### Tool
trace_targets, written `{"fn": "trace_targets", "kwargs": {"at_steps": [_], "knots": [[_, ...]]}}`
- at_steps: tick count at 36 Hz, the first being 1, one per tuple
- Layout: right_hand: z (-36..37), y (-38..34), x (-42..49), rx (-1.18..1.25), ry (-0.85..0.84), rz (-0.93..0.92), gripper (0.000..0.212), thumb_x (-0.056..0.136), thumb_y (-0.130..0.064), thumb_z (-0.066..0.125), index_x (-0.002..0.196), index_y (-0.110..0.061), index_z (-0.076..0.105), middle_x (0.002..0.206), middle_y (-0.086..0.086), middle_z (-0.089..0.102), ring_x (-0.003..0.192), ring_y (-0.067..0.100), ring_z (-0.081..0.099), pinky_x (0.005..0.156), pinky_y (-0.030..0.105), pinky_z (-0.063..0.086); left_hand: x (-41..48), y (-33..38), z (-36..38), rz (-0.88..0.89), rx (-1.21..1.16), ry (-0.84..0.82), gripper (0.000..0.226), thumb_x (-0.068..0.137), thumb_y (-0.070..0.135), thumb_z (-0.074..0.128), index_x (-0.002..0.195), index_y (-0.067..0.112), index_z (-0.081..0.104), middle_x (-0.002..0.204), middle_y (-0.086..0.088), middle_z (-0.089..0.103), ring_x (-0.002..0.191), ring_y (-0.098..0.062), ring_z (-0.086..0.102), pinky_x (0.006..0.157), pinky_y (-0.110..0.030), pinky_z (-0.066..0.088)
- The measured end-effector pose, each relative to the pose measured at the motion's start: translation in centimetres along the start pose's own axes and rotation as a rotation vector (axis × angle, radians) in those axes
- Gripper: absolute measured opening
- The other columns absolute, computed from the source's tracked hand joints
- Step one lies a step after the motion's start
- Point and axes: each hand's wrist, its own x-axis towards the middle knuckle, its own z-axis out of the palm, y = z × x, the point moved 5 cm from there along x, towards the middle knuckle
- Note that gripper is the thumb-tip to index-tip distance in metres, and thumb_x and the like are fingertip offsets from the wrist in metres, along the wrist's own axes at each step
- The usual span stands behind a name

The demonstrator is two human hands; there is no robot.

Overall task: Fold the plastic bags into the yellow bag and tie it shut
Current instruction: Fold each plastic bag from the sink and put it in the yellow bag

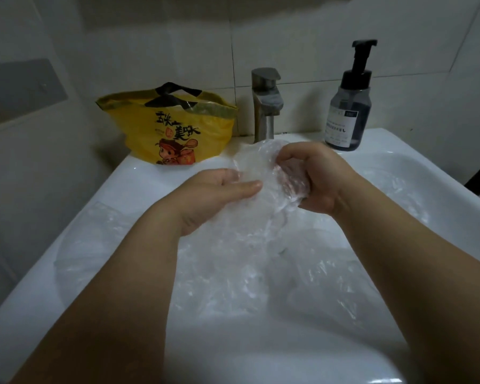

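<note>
My right grip (313, 178) pinches a clear plastic bag (258, 167), left grip (219, 189) straight-fingered against it. Loose bags (261, 273) apparently fill the sink (128, 189); the yellow bag (172, 128) stands untied.

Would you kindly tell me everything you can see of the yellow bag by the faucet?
The yellow bag is thin, glossy plastic with black handles and a print of black characters and a cartoon figure. It stands upright on the sink ledge, left of the faucet, mouth open and untied, something translucent showing inside. The left hand and right hand are off it.
</note>
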Motion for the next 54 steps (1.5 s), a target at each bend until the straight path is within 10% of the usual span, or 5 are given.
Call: {"fn": "trace_targets", "kwargs": {"at_steps": [10,18,21,45,54], "knots": [[0.2,1.2,0.2,-0.198,-0.024,0.153,0.098,0.064,-0.063,0.063,0.142,-0.011,0.035,0.129,0.018,0.056,0.106,0.033,0.063,0.086,0.043,0.055,0.9,0.3,-2.5,0.153,-0.521,0.384,0.033,0.082,0.007,0.073,0.114,0.008,0.066,0.109,-0.012,0.072,0.098,-0.026,0.070,0.090,-0.046,0.055],[-0.1,0.9,0.6,-0.222,0.167,-0.022,0.015,0.098,-0.015,0.052,0.094,-0.005,0.062,0.098,0.017,0.067,0.081,0.023,0.063,0.086,0.040,0.054,0.7,0.9,-1.2,0.161,-0.582,0.150,0.053,0.074,0.024,0.073,0.123,0.009,0.063,0.115,-0.011,0.071,0.107,-0.025,0.067,0.099,-0.045,0.050],[-0.7,0.2,0.7,-0.087,0.171,-0.070,0.016,0.098,-0.010,0.050,0.086,-0.007,0.060,0.074,0.005,0.064,0.054,0.011,0.061,0.049,0.020,0.050,0.9,0.7,-1.7,0.120,-0.659,0.172,0.042,0.086,0.027,0.066,0.125,0.012,0.062,0.116,-0.009,0.071,0.108,-0.024,0.067,0.098,-0.045,0.051],[-1.8,-0.5,0.2,0.031,0.162,-0.204,0.019,0.096,-0.004,0.047,0.081,-0.006,0.057,0.051,0.000,0.060,0.044,0.011,0.057,0.045,0.020,0.047,1.2,-0.5,-2.9,0.110,-0.829,0.248,0.026,0.098,0.025,0.053,0.119,0.014,0.064,0.116,-0.006,0.071,0.106,-0.021,0.068,0.093,-0.038,0.054],[-3.2,-0.4,-0.7,-0.077,0.318,-0.281,0.023,0.095,-0.001,0.050,0.108,-0.020,0.044,0.087,0.011,0.054,0.077,0.022,0.054,0.074,0.034,0.048,-0.2,-1.6,-3.7,0.113,-0.794,0.380,0.026,0.098,0.019,0.054,0.124,0.017,0.057,0.114,-0.005,0.069,0.101,-0.021,0.067,0.083,-0.037,0.056]]}}
